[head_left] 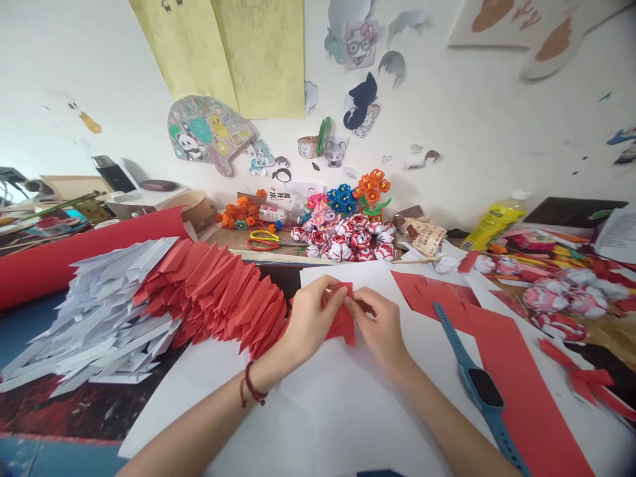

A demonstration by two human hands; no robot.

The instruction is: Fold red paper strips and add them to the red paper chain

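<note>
Between both hands is a small piece of red paper (342, 324), raised just over the white paper sheet (318, 424). My left hand (315, 311) pinches its upper edge between thumb and forefinger. From the other side, my right hand (380, 324) also has its thumb and fingers closed on the paper's upper edge. The two thumbs nearly meet. Fingers cover part of the paper, so its folds are partly hidden. Just left of my left hand lies a thick row of folded red paper pieces (218, 291), with folded white paper pieces (109, 305) beyond it.
On the right, a blue smartwatch (484, 387) lies over red paper sheets (527, 397). Red-and-white paper balls (352, 238) and bright flowers (372, 189) stand at the back, near a yellow bottle (497, 222). A red paper roll (99, 248) lies at the left.
</note>
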